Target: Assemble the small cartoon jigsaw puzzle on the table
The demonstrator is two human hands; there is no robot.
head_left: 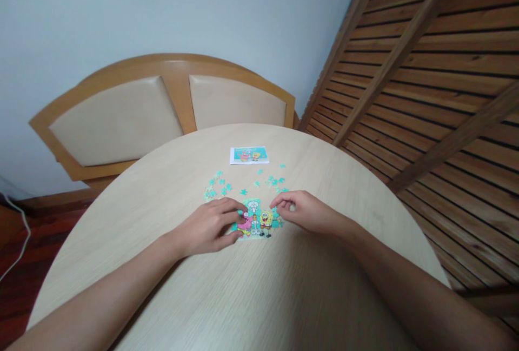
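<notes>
**SpongeBob jigsaw (255,224) lies between two hands, the left hand (214,225) overlapping its edge**

The partly joined jigsaw sits on the near side of the loose pieces (244,192), to the right of the left hand and to the left of the right hand (303,212). The left hand is the nearer: its fingertips and thumb reach over the jigsaw's left side and hide part of it. The right hand reaches in at the far right corner. In this view the jigsaw's three figures stand upright, in a row from left to right; its full outline is covered, so its long axis cannot be told.

The left hand is loosely bent, thumb well apart from the fingers, with no piece visible in its grasp. The right hand is curled, thumb and forefinger close together; whether a piece is pinched there cannot be told.

Counted: two hands, one joined jigsaw section and one picture sheet (249,155), lying beyond the pieces with its long axis left to right. The loose pieces form two clusters, left and right, too crowded to count exactly; four others stand singly between or beyond them. All lie on one pale wooden table (203,308).
</notes>
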